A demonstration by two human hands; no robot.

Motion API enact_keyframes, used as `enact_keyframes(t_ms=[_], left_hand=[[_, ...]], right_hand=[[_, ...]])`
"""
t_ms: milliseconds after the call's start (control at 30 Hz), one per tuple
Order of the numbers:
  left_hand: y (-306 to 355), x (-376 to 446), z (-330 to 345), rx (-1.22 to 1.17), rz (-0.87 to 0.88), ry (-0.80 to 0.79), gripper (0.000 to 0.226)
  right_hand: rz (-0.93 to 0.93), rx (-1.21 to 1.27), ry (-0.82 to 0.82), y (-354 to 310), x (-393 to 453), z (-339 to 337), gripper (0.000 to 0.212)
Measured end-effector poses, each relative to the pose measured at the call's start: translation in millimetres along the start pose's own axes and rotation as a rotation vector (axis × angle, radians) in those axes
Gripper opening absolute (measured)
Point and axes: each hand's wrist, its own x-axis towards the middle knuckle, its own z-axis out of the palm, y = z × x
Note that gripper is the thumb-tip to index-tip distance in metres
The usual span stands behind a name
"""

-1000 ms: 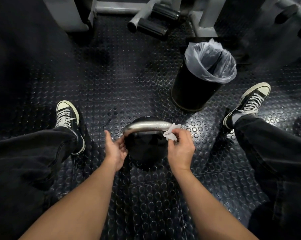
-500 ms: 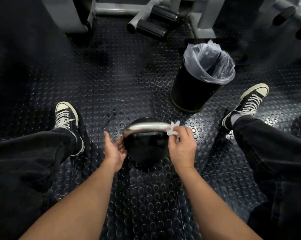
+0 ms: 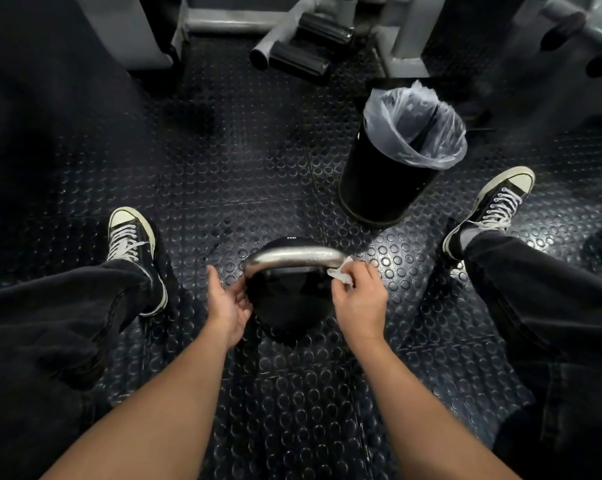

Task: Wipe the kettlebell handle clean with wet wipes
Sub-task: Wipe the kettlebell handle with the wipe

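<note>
At the far left a black canvas sneaker with white laces and toe cap (image 3: 131,237) rests on the dark studded rubber floor (image 3: 223,161), a black trouser leg above it. Next comes the left hand (image 3: 228,303), palm turned inward, fingers loosely spread and touching the left side of the round black kettlebell (image 3: 285,306), just under the left end of the handle; how firmly it presses cannot be told.

The kettlebell stands upright on the floor between the feet. Its polished silver metal handle (image 3: 292,256) arches over the top, its long axis running left to right across the view, its loop opening towards the camera. The ball beneath is so dark that its outline blurs into the floor shadow; small white lettering on its far side is too small to read.

At the right end of the handle the right hand (image 3: 358,299) pinches a crumpled white wet wipe (image 3: 341,274) in curled fingers, holding it against the metal. Most of the wipe is hidden by the fingers.

Farther right and beyond stands a black round waste bin with a clear plastic liner (image 3: 389,174), then the other matching sneaker (image 3: 497,206). Grey machine frames run off the top edge.
</note>
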Motion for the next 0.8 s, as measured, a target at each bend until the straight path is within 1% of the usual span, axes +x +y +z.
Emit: enact_keyframes(t_ms=[100, 167, 267, 333, 433, 500, 600, 733, 767, 800], left_hand=[[1, 0, -1, -0.004, -0.014, 0.013, 0.098], [1, 1, -1, -0.001, -0.016, 0.006, 0.098], [-1, 3, -2, 0.001, -0.004, -0.003, 0.097], [-2, 6, -3, 0.000, -0.005, -0.011, 0.097], [-2, 6, -3, -0.009, -0.004, -0.019, 0.097], [-2, 5, -2, -0.008, 0.004, -0.016, 0.095], [-3, 6, -2, -0.014, 0.013, -0.007, 0.088], [-2, 4, -1, -0.009, -0.008, 0.006, 0.085], [-2, 5, -1, -0.012, -0.007, 0.003, 0.085], [-3, 6, -1, -0.015, -0.002, -0.006, 0.086]], right_hand=[[-0.043, 0.002, 0.048, -6, 4, 1, 0.010], [-0.082, -0.011, 0.044, -10, 2, 2, 0.011], [-0.013, 0.012, -0.001, -2, -2, 5, 0.010], [0.036, 0.021, 0.004, 1, -2, 6, 0.008], [-0.004, 0.039, 0.060, -5, -1, 5, 0.006], [-0.019, 0.033, 0.062, -7, -1, 4, 0.007], [0.070, 0.040, 0.064, -6, 4, 3, 0.008], [0.048, 0.030, 0.048, -7, 2, 2, 0.006], [0.099, 0.064, 0.046, -8, 1, 2, 0.007], [0.192, 0.121, 0.048, -10, 0, 1, 0.010]])
